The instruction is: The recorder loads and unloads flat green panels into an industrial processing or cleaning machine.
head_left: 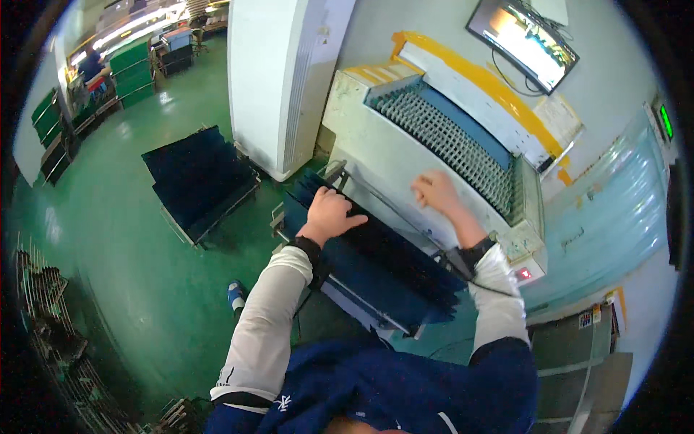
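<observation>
My left hand [330,213] rests palm down on the top edges of a row of dark blue boards [376,267] that stand upright in a low cart in front of me. Its fingers lie flat and spread over the boards' edges. My right hand [436,192] is on the pale sloping front of a white machine [390,155], fingers loosely curled, holding nothing that I can see. Behind that hand runs the machine's grey ribbed roller bed [452,141].
A second cart of dark blue boards [196,177] stands on the green floor to the left. A white pillar [278,79] rises behind it. A monitor [524,40] hangs at the upper right. Clear plastic strip curtains [614,210] hang at the right. Metal racks [50,325] line the lower left.
</observation>
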Demonstrator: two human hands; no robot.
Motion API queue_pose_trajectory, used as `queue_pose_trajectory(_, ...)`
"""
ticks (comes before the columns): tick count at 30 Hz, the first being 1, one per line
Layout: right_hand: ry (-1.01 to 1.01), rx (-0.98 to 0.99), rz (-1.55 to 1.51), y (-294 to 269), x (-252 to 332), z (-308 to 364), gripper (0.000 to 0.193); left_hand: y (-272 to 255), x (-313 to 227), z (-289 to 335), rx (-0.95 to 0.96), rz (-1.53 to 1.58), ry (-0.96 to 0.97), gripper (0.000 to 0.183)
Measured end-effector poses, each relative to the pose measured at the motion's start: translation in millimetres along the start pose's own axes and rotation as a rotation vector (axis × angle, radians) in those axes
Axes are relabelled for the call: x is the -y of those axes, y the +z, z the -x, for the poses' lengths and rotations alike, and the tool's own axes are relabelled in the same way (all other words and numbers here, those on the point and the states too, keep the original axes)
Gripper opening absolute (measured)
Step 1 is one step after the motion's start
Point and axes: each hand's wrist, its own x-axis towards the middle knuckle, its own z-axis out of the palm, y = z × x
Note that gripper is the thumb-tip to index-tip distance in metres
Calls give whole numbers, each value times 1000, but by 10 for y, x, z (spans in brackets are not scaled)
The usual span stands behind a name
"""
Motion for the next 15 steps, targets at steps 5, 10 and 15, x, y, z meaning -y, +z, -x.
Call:
queue_pose_trajectory(5, 45, 304, -42, 305, -82, 61, 37, -76, 73, 94, 18, 6, -38, 59)
queue_pose_trajectory(10, 72, 361, 52, 851, -856, 280, 51, 22, -29, -4, -33, 73, -10, 53)
queue_pose_trajectory(15, 73, 284, 333, 1076, -769, 275, 40, 17, 39, 15, 5, 42, -41, 55)
